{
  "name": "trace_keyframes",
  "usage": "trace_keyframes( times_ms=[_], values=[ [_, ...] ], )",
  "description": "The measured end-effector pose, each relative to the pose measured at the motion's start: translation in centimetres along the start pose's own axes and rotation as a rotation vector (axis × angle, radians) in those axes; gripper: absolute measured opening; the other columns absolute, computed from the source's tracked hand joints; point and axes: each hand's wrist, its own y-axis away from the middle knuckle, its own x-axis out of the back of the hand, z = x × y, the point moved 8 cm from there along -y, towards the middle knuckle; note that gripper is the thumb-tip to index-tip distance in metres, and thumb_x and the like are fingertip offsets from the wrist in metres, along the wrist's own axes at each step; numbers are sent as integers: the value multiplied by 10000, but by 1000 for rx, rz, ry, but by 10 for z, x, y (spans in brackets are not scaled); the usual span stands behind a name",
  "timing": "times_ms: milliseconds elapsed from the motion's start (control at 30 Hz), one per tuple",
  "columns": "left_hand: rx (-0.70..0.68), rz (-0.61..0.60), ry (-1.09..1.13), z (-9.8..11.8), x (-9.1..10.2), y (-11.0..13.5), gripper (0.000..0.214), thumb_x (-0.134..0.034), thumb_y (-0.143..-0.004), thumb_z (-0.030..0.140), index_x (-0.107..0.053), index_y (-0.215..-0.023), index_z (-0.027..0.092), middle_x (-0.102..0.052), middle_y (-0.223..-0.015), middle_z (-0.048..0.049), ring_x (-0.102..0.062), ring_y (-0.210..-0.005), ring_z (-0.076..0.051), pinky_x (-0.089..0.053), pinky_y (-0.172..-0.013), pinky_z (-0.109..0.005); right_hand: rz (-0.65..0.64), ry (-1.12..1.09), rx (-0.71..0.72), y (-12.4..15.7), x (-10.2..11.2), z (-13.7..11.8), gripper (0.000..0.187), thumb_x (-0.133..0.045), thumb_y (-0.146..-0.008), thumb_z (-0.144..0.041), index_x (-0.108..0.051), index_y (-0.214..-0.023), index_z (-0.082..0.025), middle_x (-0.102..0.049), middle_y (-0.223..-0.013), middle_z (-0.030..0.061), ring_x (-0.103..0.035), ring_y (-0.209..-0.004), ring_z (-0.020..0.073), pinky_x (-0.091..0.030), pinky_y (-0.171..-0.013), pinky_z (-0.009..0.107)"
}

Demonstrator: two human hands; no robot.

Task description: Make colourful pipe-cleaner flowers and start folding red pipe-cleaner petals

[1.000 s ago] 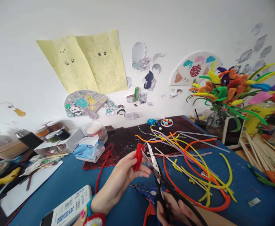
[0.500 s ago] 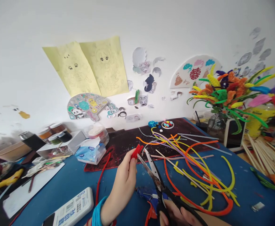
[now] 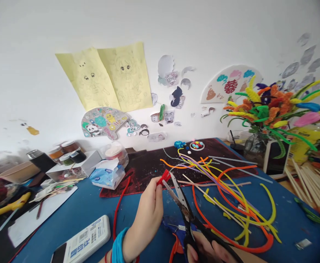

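Note:
Pinched in my left hand (image 3: 149, 204) is a short bundle of red pipe cleaner (image 3: 163, 177), its fuzzy tip pointing up and right past my fingers. My right hand (image 3: 203, 246) grips the black handles of a pair of scissors (image 3: 185, 212). The blades are spread apart, with their tips beside the red piece; whether they touch it I cannot tell. A longer red pipe cleaner (image 3: 118, 204) runs along the table left of my left wrist. Partly hidden behind the scissors lies a blue glue gun (image 3: 176, 228).
Orange, yellow and purple pipe cleaners (image 3: 231, 193) lie tangled at the right. A vase of pipe-cleaner flowers (image 3: 254, 144) and wooden sticks (image 3: 303, 186) are beyond. A tissue pack (image 3: 107, 175), a white phone-like device (image 3: 84, 241) and jars (image 3: 77, 156) stand left.
The whole view has shifted slightly, so the scene sits a little further right. The red piece is tilted more to the right in my left hand. The scissor blades remain apart.

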Motion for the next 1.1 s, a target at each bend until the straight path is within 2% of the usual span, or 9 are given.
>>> trace_keyframes(
  times_ms=[167,333,533,633,733,833,900,1000,1100],
  values=[
    [-83,-118,-225,4,-16,5,227,-281,-944,257,-491,-903,183,-563,-793,-32,-495,-681,-147,-386,-657,-270,62,-121,99,-9,6,-2,643,-430,-665,-806,-467,-851,-192,-468,-712,14,-425,-586,119,-375,-602,263],
    [-142,-224,-422,-5,-39,17,244,-235,-917,165,-465,-837,176,-552,-747,-58,-489,-644,-169,-369,-613,-287,143,-186,160,-16,10,0,635,-387,-691,-801,-441,-817,-181,-433,-673,-10,-366,-508,81,-311,-523,227],
    [-159,-249,-484,-12,-47,22,240,-228,-894,118,-447,-818,183,-551,-728,-59,-481,-613,-175,-350,-590,-291,132,-307,173,-19,17,12,559,-453,-728,-744,-418,-724,-185,-373,-508,-77,-292,-346,30,-262,-382,169],
    [-151,-271,-435,-11,-48,19,241,-229,-905,133,-447,-814,181,-550,-737,-60,-493,-642,-175,-351,-606,-291,263,-312,212,-16,34,3,553,-422,-745,-745,-379,-643,-202,-294,-402,-109,-213,-265,28,-202,-303,166],
    [-108,-271,-307,-7,-43,14,239,-253,-930,198,-475,-845,175,-541,-736,-43,-474,-638,-157,-347,-616,-285,536,-118,270,-2,63,-23,543,-443,-747,-725,-410,-628,-197,-341,-399,-94,-282,-282,40,-255,-321,179],
    [-4,-270,-89,-7,-33,8,229,-312,-938,279,-517,-969,183,-532,-754,-19,-463,-659,-134,-358,-634,-268,781,278,132,16,95,-41,376,-595,-772,-530,-497,-674,-181,-479,-472,-52,-441,-387,72,-371,-407,199],
    [108,-305,75,-11,-31,6,251,-344,-930,320,-497,-1092,206,-493,-735,5,-439,-636,-117,-355,-605,-252,843,505,71,25,115,-49,277,-656,-741,-445,-599,-792,-179,-604,-617,-2,-569,-526,124,-475,-507,239],
    [263,-375,311,-16,-34,7,345,-387,-910,340,-366,-1242,246,-415,-696,43,-366,-552,-85,-317,-525,-223,897,669,48,37,141,-53,320,-645,-744,-401,-641,-986,-192,-692,-877,69,-670,-766,223,-557,-613,307],
    [313,-455,478,-14,-41,9,318,-441,-882,336,-351,-1172,243,-356,-642,74,-284,-501,-67,-266,-475,-203,1025,907,157,49,148,-72,271,-586,-796,-357,-646,-1000,-188,-684,-991,99,-667,-875,255,-573,-683,353]
  ],
)
